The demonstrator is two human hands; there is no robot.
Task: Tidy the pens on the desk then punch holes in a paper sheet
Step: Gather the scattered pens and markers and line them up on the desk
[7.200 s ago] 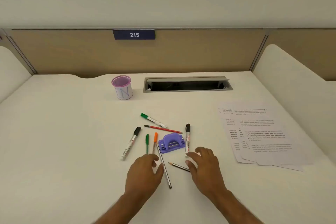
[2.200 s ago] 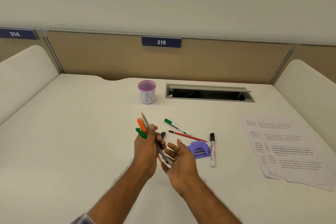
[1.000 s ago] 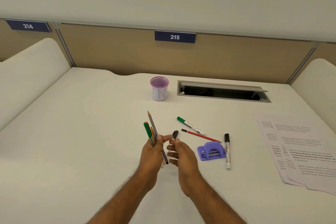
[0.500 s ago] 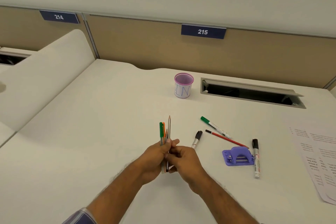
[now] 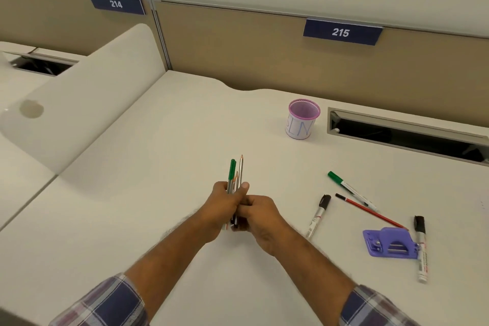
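Across the pale counter (image 5: 148, 156), the left hand (image 5: 225, 202) grips an upright bundle of pens (image 5: 234, 177) while the right hand (image 5: 258, 216) curls round its lower end; best square the tips before carrying them to the pink cup (image 5: 303, 119), with four markers lying loose.

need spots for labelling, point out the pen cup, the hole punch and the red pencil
pen cup (image 5: 301, 127), head view, on its white front wall
hole punch (image 5: 391, 242), head view, on its purple body
red pencil (image 5: 370, 211), head view, mid-shaft
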